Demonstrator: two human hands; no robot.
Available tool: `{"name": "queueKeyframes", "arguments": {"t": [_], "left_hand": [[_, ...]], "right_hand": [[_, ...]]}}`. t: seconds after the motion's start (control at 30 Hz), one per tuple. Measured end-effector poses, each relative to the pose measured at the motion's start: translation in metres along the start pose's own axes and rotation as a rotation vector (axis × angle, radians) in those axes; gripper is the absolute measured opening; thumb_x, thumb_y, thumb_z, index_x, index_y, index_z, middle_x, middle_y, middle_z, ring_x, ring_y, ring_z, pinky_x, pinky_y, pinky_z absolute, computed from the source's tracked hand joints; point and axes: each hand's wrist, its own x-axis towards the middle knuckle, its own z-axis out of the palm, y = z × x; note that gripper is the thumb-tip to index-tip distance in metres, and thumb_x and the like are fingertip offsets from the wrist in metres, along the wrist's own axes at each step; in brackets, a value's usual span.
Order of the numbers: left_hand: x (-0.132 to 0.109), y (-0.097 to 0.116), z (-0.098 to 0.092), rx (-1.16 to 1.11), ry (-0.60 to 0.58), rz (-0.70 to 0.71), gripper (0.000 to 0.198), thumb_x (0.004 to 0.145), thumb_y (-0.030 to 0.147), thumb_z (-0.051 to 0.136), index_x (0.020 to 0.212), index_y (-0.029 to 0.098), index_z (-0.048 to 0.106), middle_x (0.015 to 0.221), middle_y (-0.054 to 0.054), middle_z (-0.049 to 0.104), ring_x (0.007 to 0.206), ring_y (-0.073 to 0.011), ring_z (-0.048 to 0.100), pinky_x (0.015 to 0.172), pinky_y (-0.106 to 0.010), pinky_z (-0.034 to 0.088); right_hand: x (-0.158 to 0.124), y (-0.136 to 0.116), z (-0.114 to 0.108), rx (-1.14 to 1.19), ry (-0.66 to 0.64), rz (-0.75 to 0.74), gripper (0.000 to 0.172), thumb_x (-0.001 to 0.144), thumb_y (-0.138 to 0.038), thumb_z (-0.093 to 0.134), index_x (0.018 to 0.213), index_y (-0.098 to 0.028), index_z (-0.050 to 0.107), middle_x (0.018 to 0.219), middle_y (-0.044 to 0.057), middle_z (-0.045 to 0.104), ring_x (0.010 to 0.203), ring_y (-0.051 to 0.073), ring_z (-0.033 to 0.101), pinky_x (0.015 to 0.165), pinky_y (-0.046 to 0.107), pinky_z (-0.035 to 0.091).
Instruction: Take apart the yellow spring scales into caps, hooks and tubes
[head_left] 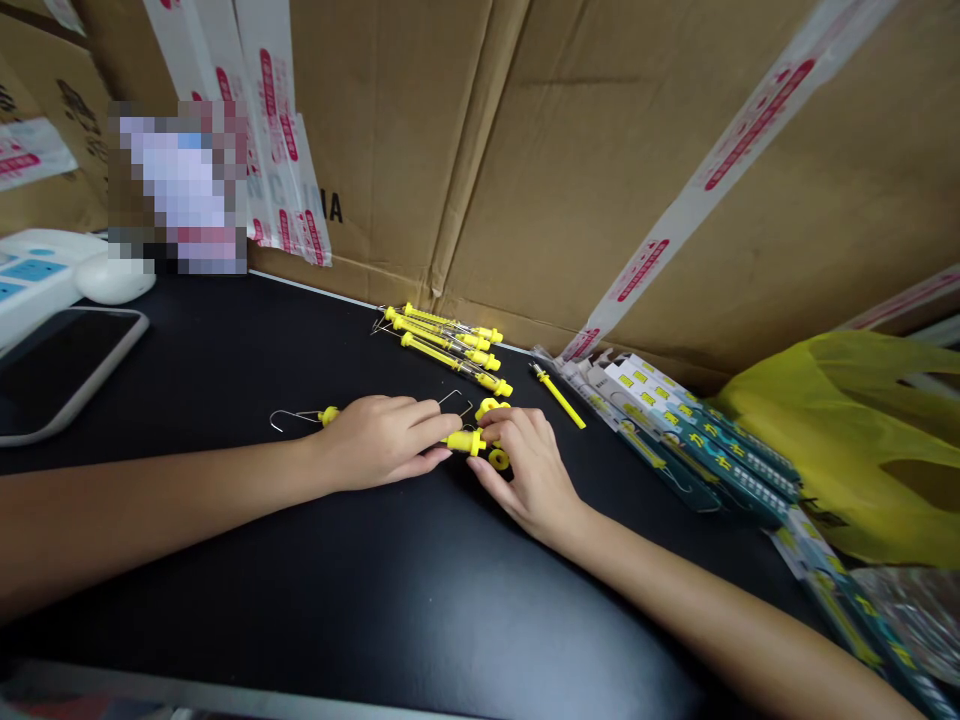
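My left hand [386, 435] is wrapped around a tubular spring scale, its wire hook [289, 416] sticking out on the left. The scale's yellow end cap [466, 441] shows beyond my left fingertips. At that cap my right hand [532, 465] is closed, thumb and fingers on either side of its tip. Small yellow rings [498, 459] and other yellow pieces [491, 407] lie under and beside my right fingers, partly hidden. Thin bent wire hooks [459, 402] lie just behind my left fingers.
Several yellow spring scales [450, 350] lie behind my hands. A loose yellow rod with a metal end [559, 396] is right of them. Printed boxes [690, 430] and a yellow bag [847, 430] stand at right. A phone [64, 370] and power strip [37, 265] are left; cardboard [390, 130] walls the back.
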Motion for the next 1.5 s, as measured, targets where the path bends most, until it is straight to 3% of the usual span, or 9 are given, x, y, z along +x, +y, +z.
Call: {"name": "queueKeyframes", "arguments": {"t": [0.17, 0.6, 0.97, 1.23, 1.5], "left_hand": [[0.0008, 0.0003, -0.0001, -0.006, -0.021, 0.03, 0.024, 0.093, 0.031, 0.04, 0.109, 0.02, 0.055, 0.084, 0.001, 0.062, 0.074, -0.0118, 0.06, 0.065, -0.023, 0.043], [-0.0007, -0.0003, -0.0018, 0.029, -0.048, 0.045, 0.033, 0.096, 0.035, 0.037, 0.128, 0.03, 0.045, 0.081, 0.003, 0.059, 0.07, -0.0101, 0.06, 0.06, -0.021, 0.041], [-0.0011, -0.0003, 0.0021, 0.034, 0.036, 0.037, 0.028, 0.095, 0.036, 0.04, 0.118, 0.026, 0.052, 0.081, 0.004, 0.061, 0.071, -0.0095, 0.061, 0.06, -0.022, 0.041], [-0.0004, -0.0012, 0.0023, 0.037, 0.036, 0.036, 0.027, 0.094, 0.035, 0.043, 0.116, 0.023, 0.053, 0.082, 0.003, 0.062, 0.071, -0.0104, 0.061, 0.059, -0.023, 0.041], [0.0001, -0.0003, 0.0009, 0.007, 0.059, 0.018, 0.024, 0.092, 0.034, 0.043, 0.107, 0.021, 0.057, 0.079, 0.003, 0.062, 0.07, -0.0111, 0.061, 0.06, -0.023, 0.041]], "right_hand": [[0.0004, 0.0003, -0.0021, 0.057, -0.022, -0.025, 0.025, 0.089, -0.036, 0.051, 0.105, -0.018, 0.052, 0.105, 0.01, 0.059, 0.095, 0.023, 0.048, 0.079, 0.037, 0.039], [0.0015, 0.0015, -0.0015, 0.117, -0.042, -0.046, 0.016, 0.089, -0.029, 0.049, 0.101, -0.017, 0.05, 0.098, 0.009, 0.059, 0.09, 0.022, 0.049, 0.077, 0.035, 0.04], [0.0, 0.0033, 0.0007, 0.176, 0.032, -0.064, 0.018, 0.085, -0.024, 0.05, 0.102, -0.021, 0.044, 0.095, 0.008, 0.058, 0.086, 0.022, 0.05, 0.075, 0.038, 0.042], [-0.0045, 0.0084, 0.002, 0.244, 0.051, 0.016, 0.012, 0.087, -0.022, 0.045, 0.098, -0.02, 0.045, 0.085, 0.005, 0.052, 0.073, 0.018, 0.048, 0.067, 0.034, 0.042], [-0.0039, 0.0097, 0.0028, 0.337, 0.084, 0.091, 0.014, 0.089, -0.022, 0.042, 0.102, -0.02, 0.046, 0.087, 0.005, 0.053, 0.075, 0.017, 0.05, 0.069, 0.033, 0.044]]}}
